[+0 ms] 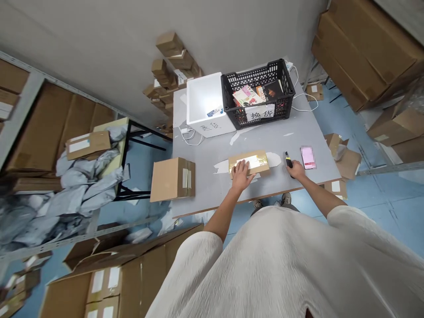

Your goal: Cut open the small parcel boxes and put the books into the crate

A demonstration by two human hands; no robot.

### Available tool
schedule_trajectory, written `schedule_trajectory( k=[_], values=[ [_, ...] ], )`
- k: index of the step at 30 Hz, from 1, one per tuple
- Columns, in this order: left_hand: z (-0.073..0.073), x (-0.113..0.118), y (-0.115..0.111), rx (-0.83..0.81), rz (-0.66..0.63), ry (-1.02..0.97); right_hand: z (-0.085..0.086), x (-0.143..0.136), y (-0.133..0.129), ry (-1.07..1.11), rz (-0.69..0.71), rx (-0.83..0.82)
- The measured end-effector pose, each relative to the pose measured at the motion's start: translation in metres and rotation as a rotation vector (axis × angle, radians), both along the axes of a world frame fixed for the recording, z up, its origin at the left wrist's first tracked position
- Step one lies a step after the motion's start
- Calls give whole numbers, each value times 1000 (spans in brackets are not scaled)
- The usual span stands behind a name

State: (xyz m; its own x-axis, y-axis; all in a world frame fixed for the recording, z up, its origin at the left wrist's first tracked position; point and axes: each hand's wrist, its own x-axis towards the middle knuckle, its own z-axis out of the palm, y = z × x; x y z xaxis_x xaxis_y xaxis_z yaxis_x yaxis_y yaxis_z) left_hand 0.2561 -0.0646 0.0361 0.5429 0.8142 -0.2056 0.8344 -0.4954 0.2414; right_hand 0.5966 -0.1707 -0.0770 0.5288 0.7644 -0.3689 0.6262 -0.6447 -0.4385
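Observation:
A small cardboard box (262, 161) with a white label and shiny tape lies near the front of the grey table (212, 185). My left hand (243, 176) rests on the left part of this box, fingers spread over its top and label. To the right, my right hand (296, 169) is closed around a black and yellow utility knife (288, 158), held low over the table with its front end pointing away from me. Just right of that hand lies a pink phone-like rectangle (308, 157), partly blurred.
A larger cardboard box (168, 179) stands at the table's left edge. At the back are a white foam box (207, 126) and a black crate (232, 117) holding books. White cables (306, 95) run beside them. Grey parcels (73, 192) and a big open carton (132, 274) are to the left.

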Motion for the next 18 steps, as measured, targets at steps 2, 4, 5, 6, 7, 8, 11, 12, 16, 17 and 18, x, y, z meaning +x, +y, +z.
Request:
schedule_trajectory(
  k=[2,4,5,6,7,8,11,12,16,17,18],
  values=[
    [-1,0,-4,-7,9,4,-3,-1,6,-7,5,-41],
    [-3,-1,-7,-10,21,10,-5,-1,10,-15,8,-72],
    [-3,-1,-8,-11,26,12,-5,-1,12,-17,7,-82],
    [-3,-1,-9,-9,33,13,-6,-1,13,-16,8,-87],
    [-3,-2,-10,-8,39,13,-7,0,13,-15,10,-90],
    [-3,-1,-10,-6,46,11,-8,0,13,-15,14,-95],
    [-2,0,-11,-5,61,3,-13,2,12,-38,30,-114],
    [-2,0,-11,-6,62,-1,-14,2,11,-51,34,-116],
    [-4,0,-11,0,59,-18,-13,-3,10,-90,32,-40],
    [-5,0,-11,4,60,-23,-9,-6,11,-87,33,-3],
    [-6,0,-10,9,59,-30,-5,-9,13,-75,37,38]
  ],
)
